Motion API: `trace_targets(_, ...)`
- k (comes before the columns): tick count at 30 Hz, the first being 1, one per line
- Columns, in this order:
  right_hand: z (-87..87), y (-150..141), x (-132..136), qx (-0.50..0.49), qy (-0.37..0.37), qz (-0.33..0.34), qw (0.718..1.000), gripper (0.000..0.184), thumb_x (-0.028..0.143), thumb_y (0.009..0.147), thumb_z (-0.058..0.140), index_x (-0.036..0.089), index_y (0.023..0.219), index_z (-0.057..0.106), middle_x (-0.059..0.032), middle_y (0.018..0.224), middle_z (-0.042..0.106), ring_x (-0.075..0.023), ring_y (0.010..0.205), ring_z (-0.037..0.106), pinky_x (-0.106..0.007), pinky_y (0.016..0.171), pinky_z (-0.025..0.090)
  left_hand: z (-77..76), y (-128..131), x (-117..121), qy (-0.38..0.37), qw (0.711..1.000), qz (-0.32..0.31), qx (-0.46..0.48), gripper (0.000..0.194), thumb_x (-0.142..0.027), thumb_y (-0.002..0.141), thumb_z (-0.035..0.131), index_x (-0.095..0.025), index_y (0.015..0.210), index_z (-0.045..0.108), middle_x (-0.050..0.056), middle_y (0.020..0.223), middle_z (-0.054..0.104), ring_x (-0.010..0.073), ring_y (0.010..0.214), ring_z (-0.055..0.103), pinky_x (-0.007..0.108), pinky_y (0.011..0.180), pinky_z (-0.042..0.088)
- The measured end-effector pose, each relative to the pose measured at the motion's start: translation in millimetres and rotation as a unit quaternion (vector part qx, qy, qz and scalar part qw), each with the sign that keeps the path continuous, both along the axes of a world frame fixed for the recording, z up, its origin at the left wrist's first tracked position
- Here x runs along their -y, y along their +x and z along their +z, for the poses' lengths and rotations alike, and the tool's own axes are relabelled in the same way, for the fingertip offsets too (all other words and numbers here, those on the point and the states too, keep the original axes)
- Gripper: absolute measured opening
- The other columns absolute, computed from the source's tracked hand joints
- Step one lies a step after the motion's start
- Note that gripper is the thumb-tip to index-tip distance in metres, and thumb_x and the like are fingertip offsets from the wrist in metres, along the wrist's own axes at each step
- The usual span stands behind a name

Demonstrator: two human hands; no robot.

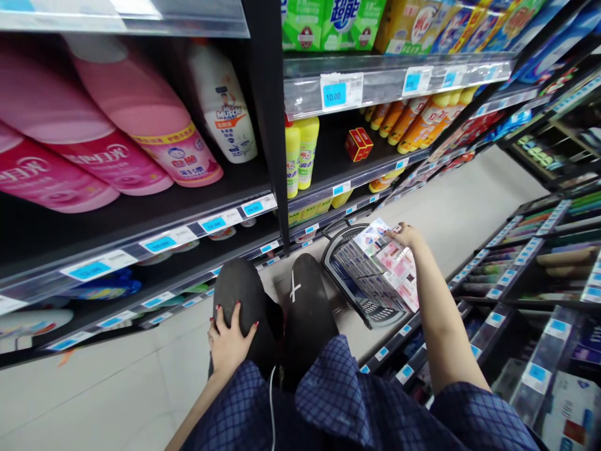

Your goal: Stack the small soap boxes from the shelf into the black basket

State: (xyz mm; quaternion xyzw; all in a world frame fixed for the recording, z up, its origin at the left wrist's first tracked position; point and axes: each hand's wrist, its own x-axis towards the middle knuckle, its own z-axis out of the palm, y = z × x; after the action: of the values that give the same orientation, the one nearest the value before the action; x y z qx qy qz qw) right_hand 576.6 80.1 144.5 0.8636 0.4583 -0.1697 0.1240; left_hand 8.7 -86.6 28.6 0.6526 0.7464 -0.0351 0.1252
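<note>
My left hand point(230, 341) lies spread on my left knee, holding nothing. Reaching out to the right, my right hand point(406, 235) has its fingers bent at the far end of a shopping basket point(331, 266), on a small white box point(379, 229) with blue and red print. Part of that grip is hidden. The dark basket stands on the floor in the aisle beside my right knee. Packed inside are several rows of small boxes point(394, 260) with pink and white tops, their sides in grey and white.
Shelves on the left hold pink detergent bottles point(162, 134) and a white Mr Muscle bottle point(228, 109). Farther along stand yellow bottles point(307, 153), a small red box point(359, 145) and orange bottles point(417, 125). Another shelf rack point(509, 275) lines the right side of the aisle floor point(462, 210).
</note>
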Motion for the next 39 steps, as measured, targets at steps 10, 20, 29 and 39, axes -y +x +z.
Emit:
trace_targets(10, 28.2, -32.5, 69.7, 0.065, 0.033, 0.105, 0.992, 0.078, 0.064, 0.079, 0.065, 0.014, 0.137, 0.050, -0.0224, 0.135, 0.052, -0.0422, 0.124, 0.047, -0.055, 0.099, 0.041, -0.1, 0.2, 0.2, -0.001, 1.000, 0.003, 0.007, 0.073, -0.059, 0.092, 0.045, -0.024, 0.156, 0.032, 0.017, 0.162, 0.011, 0.0470, 0.138, 0.030, 0.057, 0.108, 0.037)
trace_targets(20, -41.4, -37.3, 122.2, 0.028, 0.150, 0.023, 0.988, 0.090, 0.072, 0.070, 0.065, 0.008, 0.129, 0.044, -0.0274, 0.130, 0.046, -0.0429, 0.123, 0.043, -0.055, 0.100, 0.035, 0.7, 0.5, 0.9, 0.003, 1.000, -0.002, 0.001, 0.073, -0.058, 0.093, 0.044, -0.023, 0.156, 0.033, 0.019, 0.160, 0.012, 0.0478, 0.136, 0.033, 0.057, 0.107, 0.039)
trace_targets(29, -46.0, -31.7, 122.1, 0.016, 0.171, 0.030, 0.985, 0.091, 0.076, 0.066, 0.065, 0.010, 0.125, 0.045, -0.0261, 0.127, 0.046, -0.0415, 0.120, 0.043, -0.055, 0.096, 0.034, -2.5, -0.7, 1.5, 0.017, 1.000, -0.005, 0.002, 0.072, -0.059, 0.093, 0.043, -0.023, 0.155, 0.034, 0.018, 0.161, 0.013, 0.0481, 0.136, 0.033, 0.057, 0.106, 0.039)
trace_targets(39, -48.8, -32.5, 124.5, -0.028, 0.203, 0.033, 0.978, 0.102, 0.082, 0.064, 0.061, 0.007, 0.131, 0.045, -0.0282, 0.128, 0.045, -0.0451, 0.124, 0.040, -0.060, 0.100, 0.031, -2.0, -0.7, 0.9, 0.012, 1.000, -0.006, 0.002, 0.072, -0.058, 0.093, 0.044, -0.022, 0.155, 0.034, 0.019, 0.160, 0.012, 0.0482, 0.137, 0.032, 0.057, 0.107, 0.038)
